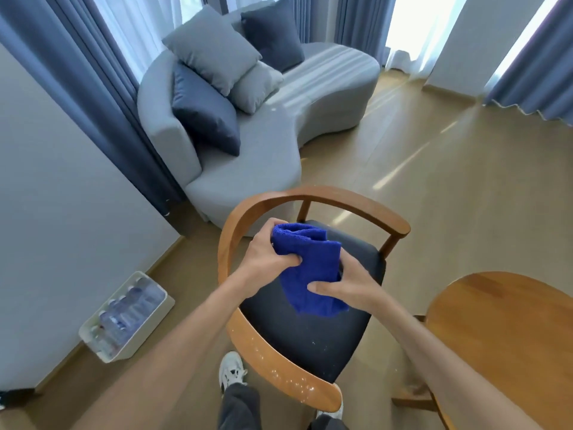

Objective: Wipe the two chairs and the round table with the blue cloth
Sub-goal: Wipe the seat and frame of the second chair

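A folded blue cloth (311,271) hangs above the dark seat of a wooden chair (310,339), gripped from both sides. My left hand (266,259) grips its upper left part with curled fingers. My right hand (347,283) pinches its lower right part, thumb on top. The chair has a curved wooden back rail (325,193), and its near armrest carries white specks. The round wooden table (502,327) stands at the lower right. A second chair shows only as wooden pieces beside the table's left edge.
A grey curved sofa (254,144) with several cushions stands behind the chair. A white crate of water bottles (124,318) sits on the floor by the left wall. Blue curtains hang left and right. My white shoe (231,372) is under the chair's near edge.
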`<state>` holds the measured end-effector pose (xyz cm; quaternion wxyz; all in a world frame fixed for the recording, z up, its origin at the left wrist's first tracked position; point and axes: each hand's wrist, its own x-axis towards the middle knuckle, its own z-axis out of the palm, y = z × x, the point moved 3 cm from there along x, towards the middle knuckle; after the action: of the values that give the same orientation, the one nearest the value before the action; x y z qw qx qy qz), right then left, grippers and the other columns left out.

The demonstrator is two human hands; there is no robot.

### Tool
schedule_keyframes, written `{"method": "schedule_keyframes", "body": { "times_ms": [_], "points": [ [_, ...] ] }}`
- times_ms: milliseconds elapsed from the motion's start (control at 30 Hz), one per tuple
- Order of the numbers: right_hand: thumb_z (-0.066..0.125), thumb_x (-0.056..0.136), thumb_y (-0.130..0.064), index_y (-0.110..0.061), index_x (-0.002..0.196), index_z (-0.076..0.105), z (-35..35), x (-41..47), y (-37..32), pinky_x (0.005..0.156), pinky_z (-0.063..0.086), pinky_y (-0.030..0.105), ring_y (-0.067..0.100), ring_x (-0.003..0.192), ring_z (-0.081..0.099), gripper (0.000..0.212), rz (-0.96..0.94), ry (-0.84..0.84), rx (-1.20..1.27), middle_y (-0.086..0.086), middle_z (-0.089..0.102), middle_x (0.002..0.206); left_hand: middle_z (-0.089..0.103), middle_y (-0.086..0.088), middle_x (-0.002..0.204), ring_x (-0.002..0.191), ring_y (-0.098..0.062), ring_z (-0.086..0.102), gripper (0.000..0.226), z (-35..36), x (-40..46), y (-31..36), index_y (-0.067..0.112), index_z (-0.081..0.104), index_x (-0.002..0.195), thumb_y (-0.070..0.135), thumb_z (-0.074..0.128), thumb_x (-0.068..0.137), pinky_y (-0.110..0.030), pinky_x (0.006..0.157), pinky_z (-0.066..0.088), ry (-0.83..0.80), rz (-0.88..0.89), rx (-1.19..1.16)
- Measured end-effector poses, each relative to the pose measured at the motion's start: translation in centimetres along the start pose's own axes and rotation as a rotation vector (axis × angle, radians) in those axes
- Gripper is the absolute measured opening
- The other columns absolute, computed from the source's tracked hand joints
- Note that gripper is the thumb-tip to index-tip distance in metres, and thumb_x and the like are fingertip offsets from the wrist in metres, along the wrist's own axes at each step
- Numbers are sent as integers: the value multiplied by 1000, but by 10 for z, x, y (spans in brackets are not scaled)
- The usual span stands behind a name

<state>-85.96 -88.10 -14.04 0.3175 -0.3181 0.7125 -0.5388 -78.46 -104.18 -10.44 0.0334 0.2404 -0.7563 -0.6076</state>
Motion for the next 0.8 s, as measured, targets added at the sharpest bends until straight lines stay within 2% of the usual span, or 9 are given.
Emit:
{"method": "schedule_keyframes", "body": {
  "times_ms": [167, 333, 400, 567, 700, 800],
  "points": [
    [76, 78, -17, -33, 118, 49, 36, 13, 27, 81, 56, 27, 13, 98, 63, 50, 133, 242, -35, -10, 65, 105, 65, 7, 101, 93, -11, 64, 50, -8, 45, -40, 29, 52, 106, 0, 75, 73, -16, 64, 52, -239, -74, 18],
    [69, 84, -8, -25, 116, 53, 87, 26, 49, 78, 53, 23, 8, 92, 63, 39, 374, 429, -12, -6, 66, 102, 64, 5, 107, 98, -12, 63, 52, -24, 83, -98, 28, 52, 113, 1, 73, 73, -20, 72, 53, -458, -162, 18],
    [68, 85, -6, -28, 110, 54, 106, 33, 53, 74, 50, 18, 4, 90, 62, 36, 447, 479, 6, -5, 66, 101, 62, 5, 109, 100, -12, 61, 55, -32, 94, -120, 29, 49, 116, 4, 72, 73, -26, 78, 54, -510, -224, 42],
    [64, 90, -8, -31, 108, 53, 141, 51, 68, 70, 50, 15, 0, 89, 62, 32, 575, 600, 38, -8, 65, 100, 56, 9, 112, 101, -9, 58, 68, -39, 115, -158, 29, 37, 132, 9, 70, 77, -24, 81, 53, -612, -314, 145],
    [63, 90, -9, -34, 103, 53, 148, 64, 91, 65, 52, 16, -1, 85, 63, 30, 687, 694, 86, -9, 66, 94, 55, 13, 106, 95, -6, 58, 71, -27, 135, -175, 25, 31, 139, 8, 67, 80, -15, 71, 49, -670, -320, 212],
    [64, 89, -10, -32, 110, 53, 147, 71, 114, 61, 51, 16, 1, 81, 64, 33, 758, 761, 93, -13, 65, 95, 55, 12, 109, 94, -4, 57, 71, -14, 150, -190, 24, 29, 142, 10, 65, 82, -13, 68, 46, -693, -322, 272]
  ]
}}
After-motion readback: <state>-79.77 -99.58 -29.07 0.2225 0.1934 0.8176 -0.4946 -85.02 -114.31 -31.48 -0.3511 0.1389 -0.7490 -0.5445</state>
